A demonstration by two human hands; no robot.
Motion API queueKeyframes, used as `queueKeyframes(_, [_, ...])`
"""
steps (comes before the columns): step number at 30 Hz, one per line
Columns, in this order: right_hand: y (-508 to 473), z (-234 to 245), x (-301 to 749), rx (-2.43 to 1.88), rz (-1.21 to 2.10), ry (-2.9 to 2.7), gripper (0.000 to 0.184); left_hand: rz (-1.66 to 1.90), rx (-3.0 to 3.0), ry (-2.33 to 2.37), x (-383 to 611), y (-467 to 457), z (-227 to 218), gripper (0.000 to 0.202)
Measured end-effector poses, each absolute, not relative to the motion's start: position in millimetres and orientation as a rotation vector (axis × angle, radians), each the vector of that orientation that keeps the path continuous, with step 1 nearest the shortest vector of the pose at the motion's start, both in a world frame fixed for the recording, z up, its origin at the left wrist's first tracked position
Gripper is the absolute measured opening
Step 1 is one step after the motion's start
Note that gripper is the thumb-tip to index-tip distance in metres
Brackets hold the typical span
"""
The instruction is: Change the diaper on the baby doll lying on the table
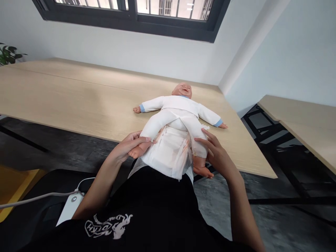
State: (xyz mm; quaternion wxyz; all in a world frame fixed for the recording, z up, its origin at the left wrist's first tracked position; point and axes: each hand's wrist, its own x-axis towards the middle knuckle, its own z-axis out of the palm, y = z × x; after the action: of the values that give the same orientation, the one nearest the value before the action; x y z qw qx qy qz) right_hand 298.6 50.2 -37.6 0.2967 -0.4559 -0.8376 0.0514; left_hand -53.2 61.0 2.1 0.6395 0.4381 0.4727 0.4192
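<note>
L hand (128, 147): fingers curled round the doll's image-left leg (151, 127) near the bare vinyl foot, grasping it, thumb not clear. R hand (216, 154): fingers spread and wrapped on the image-right leg (199, 145) just above the foot, also grasping; grip force can't tell. Both legs held up off the nappy.

Vinyl baby doll (181, 105) lies on its back on pale wood-grain laminate table (78, 101), smooth matte top, head away from person, arms out, hips at near table edge. Doll wears soft white long-sleeve suit (178, 105) w/ light-blue cuffs, hands + feet bare. White nappy (168, 154) under/around the hips, thin crinkly sheer layer w/ faint pink marks, bulky soft shape, touching both hands' area but not held.

Person's black tee (157, 206) w/ white printed logo at bottom of view. White cable (39, 197) runs to flat white power bank (70, 208) at lower L. Second laminate table (301, 119) at R, potted plant (9, 54) far L, black-framed window (131, 14) above, dark floor below.
</note>
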Motion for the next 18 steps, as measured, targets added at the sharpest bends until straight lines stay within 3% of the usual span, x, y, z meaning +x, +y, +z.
queueKeyframes(6, [36.1, -12.7, 290.4, -1.14, -0.035, -2.273, 0.055, 0.962, 0.991, 1.047, -47.9, 58.9, 0.9, 0.025])
queueKeyframes(10, [6.2, 1.5, 240.2, -1.023, -0.18, -2.391, 0.039, 0.952, 1.002, 1.016, -46.4, 58.6, 1.2, 0.032])
queueKeyframes(11, [-0.9, -0.1, 225.9, -0.993, -0.224, -2.439, 0.042, 0.948, 1.003, 1.012, -46.5, 58.5, 1.5, 0.034])
queueKeyframes(14, [-13.5, -16.3, 192.6, -1.008, -0.404, -2.561, 0.077, 0.941, 1.002, 1.001, -46.8, 58.2, 2.1, 0.039])
queueKeyframes(15, [-14.5, -23.6, 186.1, -1.052, -0.465, -2.571, 0.081, 0.943, 0.997, 0.998, -47.0, 58.2, 1.8, 0.04])
queueKeyframes(18, [-11.8, -41.0, 178.6, -1.192, -0.633, -2.494, 0.064, 0.961, 0.996, 0.991, -47.3, 58.9, -0.8, 0.043])
